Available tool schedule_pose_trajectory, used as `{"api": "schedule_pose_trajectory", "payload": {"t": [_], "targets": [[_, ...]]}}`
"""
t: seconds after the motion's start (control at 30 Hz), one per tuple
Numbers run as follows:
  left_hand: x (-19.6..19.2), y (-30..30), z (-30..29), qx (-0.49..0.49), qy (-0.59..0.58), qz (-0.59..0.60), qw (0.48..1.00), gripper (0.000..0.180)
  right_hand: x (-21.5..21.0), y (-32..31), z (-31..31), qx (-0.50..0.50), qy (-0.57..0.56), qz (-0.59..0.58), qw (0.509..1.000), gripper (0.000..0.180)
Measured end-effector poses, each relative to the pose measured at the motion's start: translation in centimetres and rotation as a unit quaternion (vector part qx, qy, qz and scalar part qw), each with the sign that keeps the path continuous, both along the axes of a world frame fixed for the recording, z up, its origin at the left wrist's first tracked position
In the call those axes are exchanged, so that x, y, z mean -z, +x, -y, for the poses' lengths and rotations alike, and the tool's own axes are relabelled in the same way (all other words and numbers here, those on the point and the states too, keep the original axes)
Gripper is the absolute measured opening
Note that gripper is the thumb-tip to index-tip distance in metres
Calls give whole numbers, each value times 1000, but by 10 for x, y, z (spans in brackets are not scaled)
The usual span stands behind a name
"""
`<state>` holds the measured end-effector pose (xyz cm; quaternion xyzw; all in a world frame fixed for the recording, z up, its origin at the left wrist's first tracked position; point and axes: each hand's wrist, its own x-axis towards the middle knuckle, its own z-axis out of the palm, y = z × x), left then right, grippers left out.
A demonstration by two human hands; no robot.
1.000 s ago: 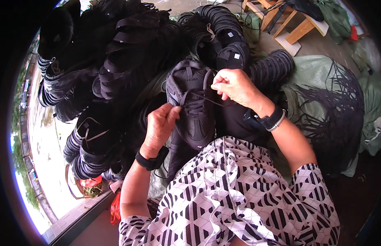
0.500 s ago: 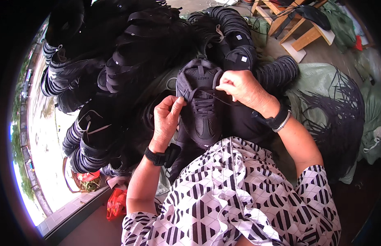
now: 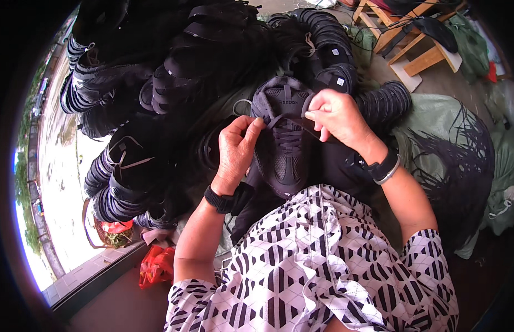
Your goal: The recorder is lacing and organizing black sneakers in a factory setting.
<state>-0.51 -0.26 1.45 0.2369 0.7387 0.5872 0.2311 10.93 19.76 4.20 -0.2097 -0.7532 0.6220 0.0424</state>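
A black sneaker point(image 3: 290, 145), with mesh panels and dark laces through its lower eyelets, rests on my lap with its toe toward me. At the left edge of its lacing, my left hand point(image 3: 237, 145) is closed, thumb and forefinger pinching the shoe beside a loop of lace. My right hand point(image 3: 343, 119) is closed in a pinch at the right side of the shoe opening. A dark shoelace point(image 3: 292, 120) crosses the tongue toward those fingertips, which partly hide what they grip. Dark bands circle both wrists.
Stacked black shoe uppers point(image 3: 213, 47) pile up ahead and to the left, with more stacks point(image 3: 381, 102) at the right. Dark laces point(image 3: 453, 141) lie over a pale green sack point(image 3: 434, 108). A wooden stool point(image 3: 420, 58) stands far right; a red bag point(image 3: 156, 265) lies lower left.
The view has shifted a little, moving the scene within the picture. Both hands stay at the sneaker's sides, and the lace across the tongue now runs closer to my right fingertips.
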Motion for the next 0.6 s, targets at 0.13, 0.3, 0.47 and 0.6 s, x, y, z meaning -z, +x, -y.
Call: {"api": "schedule_pose_trajectory", "payload": {"t": [0.13,0.3,0.47,0.6], "targets": [[-2,-2,-3,9,13,57,998,21,5,-2,4,18,-49,-72,996,18],[-3,-2,-11,8,42,87,995,22,10,-7,1,20,-75,-62,995,16],[-3,-1,-16,-13,-14,-101,995,15,-1,-5,-9,-101,89,2,991,21],[-19,-12,-24,60,-117,-407,904,9,-26,-2,-11,-150,435,-109,881,27]]}}
